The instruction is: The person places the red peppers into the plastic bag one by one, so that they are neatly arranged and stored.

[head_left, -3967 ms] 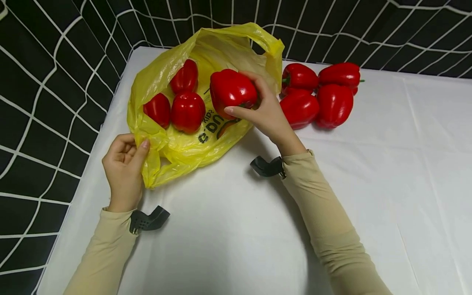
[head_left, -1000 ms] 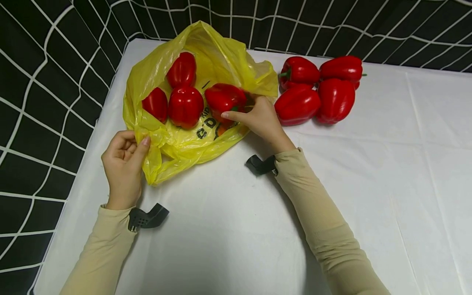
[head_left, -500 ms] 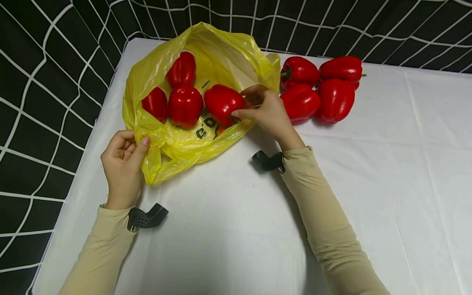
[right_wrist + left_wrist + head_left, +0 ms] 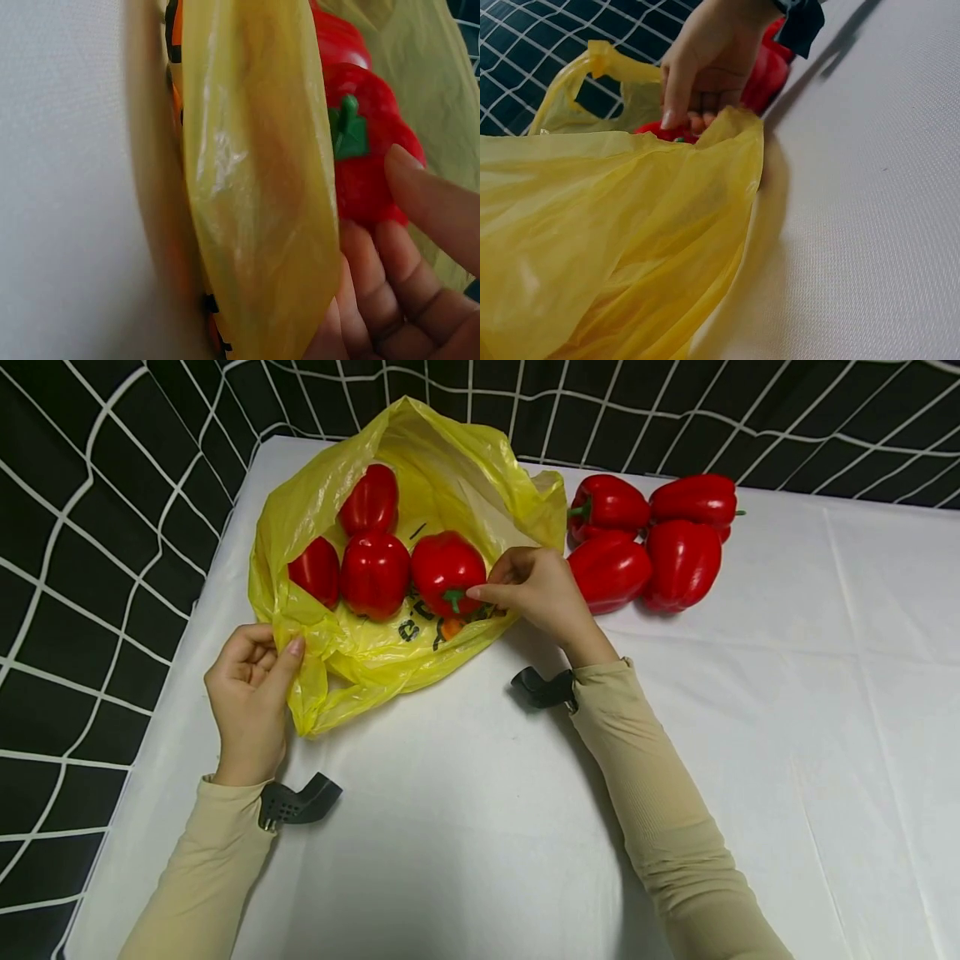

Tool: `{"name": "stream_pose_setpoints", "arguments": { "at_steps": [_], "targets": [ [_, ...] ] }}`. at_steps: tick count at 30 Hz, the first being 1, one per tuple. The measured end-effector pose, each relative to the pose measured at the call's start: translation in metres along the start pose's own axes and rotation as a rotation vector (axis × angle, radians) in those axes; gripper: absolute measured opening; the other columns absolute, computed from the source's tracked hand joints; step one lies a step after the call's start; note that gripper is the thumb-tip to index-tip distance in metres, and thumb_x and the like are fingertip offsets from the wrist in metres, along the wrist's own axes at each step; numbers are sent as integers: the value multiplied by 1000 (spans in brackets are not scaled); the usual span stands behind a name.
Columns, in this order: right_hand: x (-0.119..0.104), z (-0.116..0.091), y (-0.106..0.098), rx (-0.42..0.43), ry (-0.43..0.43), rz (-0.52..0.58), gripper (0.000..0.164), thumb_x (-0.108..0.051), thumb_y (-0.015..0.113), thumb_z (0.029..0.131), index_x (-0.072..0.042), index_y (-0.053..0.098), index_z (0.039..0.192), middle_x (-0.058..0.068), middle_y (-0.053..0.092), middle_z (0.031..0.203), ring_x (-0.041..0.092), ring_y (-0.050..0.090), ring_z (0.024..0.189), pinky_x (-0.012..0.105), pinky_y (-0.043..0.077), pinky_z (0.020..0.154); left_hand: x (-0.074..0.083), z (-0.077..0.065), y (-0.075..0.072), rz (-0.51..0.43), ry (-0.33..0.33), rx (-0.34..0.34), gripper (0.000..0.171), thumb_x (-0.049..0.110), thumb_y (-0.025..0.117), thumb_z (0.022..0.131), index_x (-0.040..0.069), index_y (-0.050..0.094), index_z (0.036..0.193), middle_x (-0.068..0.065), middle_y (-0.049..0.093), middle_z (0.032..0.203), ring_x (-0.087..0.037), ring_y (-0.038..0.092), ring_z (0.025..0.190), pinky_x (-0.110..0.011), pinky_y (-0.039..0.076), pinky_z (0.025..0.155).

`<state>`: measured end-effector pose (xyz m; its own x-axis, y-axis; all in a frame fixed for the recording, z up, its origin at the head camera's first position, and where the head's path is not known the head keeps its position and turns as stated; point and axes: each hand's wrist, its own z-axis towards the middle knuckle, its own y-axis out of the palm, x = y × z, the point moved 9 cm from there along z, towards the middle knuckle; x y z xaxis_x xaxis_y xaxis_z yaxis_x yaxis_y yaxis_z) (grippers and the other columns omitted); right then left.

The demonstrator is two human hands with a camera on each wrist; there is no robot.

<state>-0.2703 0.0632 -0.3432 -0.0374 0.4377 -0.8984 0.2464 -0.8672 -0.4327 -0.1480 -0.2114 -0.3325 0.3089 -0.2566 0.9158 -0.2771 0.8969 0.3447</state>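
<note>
My left hand [image 4: 251, 702] pinches the near left edge of a yellow plastic bag [image 4: 300, 518], thumb on top. The bag lies on its side with its mouth held wide. Several red bell peppers [image 4: 375, 577] sit inside it in a cluster. At their right end is another bell pepper [image 4: 448, 568], its green stem facing me. My right hand [image 4: 547, 593] is at this pepper's right side, inside the bag mouth. In the right wrist view, the thumb [image 4: 420, 187] lies against the bell pepper [image 4: 375, 180] and the loosely bent fingertips touch its lower edge.
Several more red bell peppers [image 4: 682, 564] lie grouped on the white tablecloth [image 4: 825, 735], right of the bag. A black wall with white netting [image 4: 622, 410] borders the table at the back and left. Dark camera mounts [image 4: 543, 687] sit on both wrists.
My right hand set a bell pepper down in the bag beside the others, loosened around it and turned it stem toward me. The left hand has kept its pinch on the bag.
</note>
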Motion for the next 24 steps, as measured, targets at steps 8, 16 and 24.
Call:
{"name": "stream_pose_setpoints", "arguments": {
  "at_steps": [8, 16, 24],
  "targets": [
    [-3, 0, 5, -45, -38, 73, 17, -12, 77, 78, 4, 70, 83, 4, 64, 71, 18, 56, 64, 21, 47, 56, 1, -1, 1, 3, 8, -6, 13, -11, 62, 83, -2, 63, 91, -14, 61, 85, -18, 61, 77, -19, 53, 70],
    [-4, 1, 10, -69, -40, 61, 26, -14, 73, 83, 1, 71, 104, 8, 70, 96, 15, 61, 83, 21, 48, 69, 0, -1, 0, 5, 4, -5, 13, -12, 62, 83, -2, 63, 92, -14, 61, 85, -18, 61, 77, -19, 53, 71],
    [-3, 4, 22, -142, -44, 3, 51, -19, 68, 87, -1, 53, 132, 10, 56, 131, 21, 56, 114, 28, 45, 95, -1, -1, 1, -13, 4, -8, 11, -9, 64, 83, -2, 63, 91, -14, 61, 84, -18, 61, 77, -20, 53, 71]
  ]
}}
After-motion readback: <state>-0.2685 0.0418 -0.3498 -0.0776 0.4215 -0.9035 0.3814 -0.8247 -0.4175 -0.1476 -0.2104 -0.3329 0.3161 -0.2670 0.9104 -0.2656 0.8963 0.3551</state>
